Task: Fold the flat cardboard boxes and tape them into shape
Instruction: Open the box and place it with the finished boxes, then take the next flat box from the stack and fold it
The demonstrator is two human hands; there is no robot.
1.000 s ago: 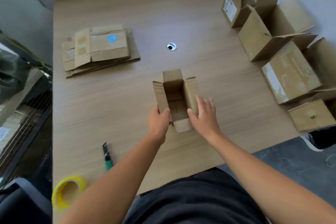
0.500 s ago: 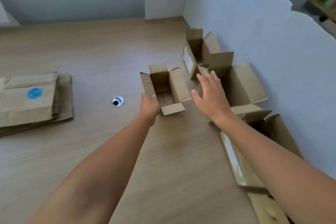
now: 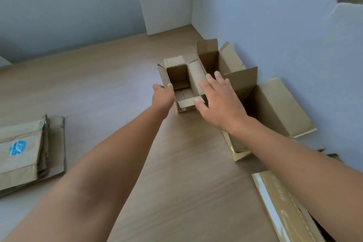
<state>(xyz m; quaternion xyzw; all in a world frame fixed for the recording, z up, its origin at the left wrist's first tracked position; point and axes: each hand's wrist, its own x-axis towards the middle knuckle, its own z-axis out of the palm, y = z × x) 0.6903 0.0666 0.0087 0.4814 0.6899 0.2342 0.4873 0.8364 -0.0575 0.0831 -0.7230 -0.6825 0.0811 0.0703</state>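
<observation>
A small folded cardboard box (image 3: pixel 177 76) stands open-topped on the wooden table (image 3: pixel 110 84), far out near the right wall. My left hand (image 3: pixel 163 95) grips its left wall at the near corner, thumb over the rim. My right hand (image 3: pixel 220 100) lies with straight fingers against the box's right flap, its thumb touching the near flap. A stack of flat cardboard boxes (image 3: pixel 25 153), the top one with a blue sticker, lies at the left.
Several folded open boxes line the white wall on the right: one (image 3: pixel 212 59) just behind the small box, a larger one (image 3: pixel 275 108) under my right wrist, another (image 3: pixel 279 208) at the lower right. White partition walls close the table's far and right sides.
The small box has been carried from the table's near middle out to the right, up against the row of folded boxes. My right hand left it midway and now touches its right side again.
</observation>
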